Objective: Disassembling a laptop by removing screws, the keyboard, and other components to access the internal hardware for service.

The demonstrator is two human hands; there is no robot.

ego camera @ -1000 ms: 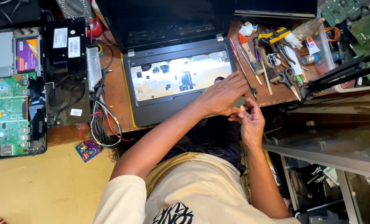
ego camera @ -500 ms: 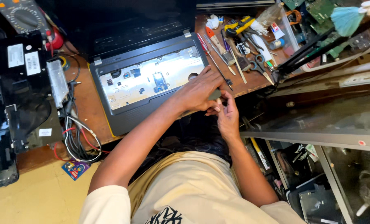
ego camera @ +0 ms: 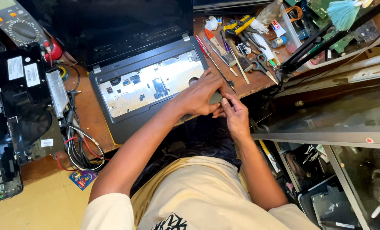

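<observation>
From the head view, the person bends over an opened laptop (ego camera: 147, 85) in the middle of the bench, its keyboard removed so the silver inner plate is bare. The left hand (ego camera: 200, 93) lies flat-curled over the laptop's near right corner, pressing on the palm rest; whether it pinches anything beneath I cannot tell. The right hand (ego camera: 234, 114), just beside it and touching it at the fingertips, has its fingers drawn together as if nipping something small at the case edge, but the thing itself is hidden.

To my eye the risk sits at that corner. It overhangs the bench edge, so a small part slipping from those fingers would likely drop into the dark gap below. Too hard a pull there could crack the plastic or bend the plate.

Just right of the hands lies a crowd of screwdrivers (ego camera: 215, 59), scissors (ego camera: 264, 68) and pliers (ego camera: 239, 25), near enough for the right wrist to knock. To the left, tangled wires (ego camera: 81, 149) lie beside a black laptop shell (ego camera: 24, 106); a multimeter (ego camera: 15, 23) sits far left.
</observation>
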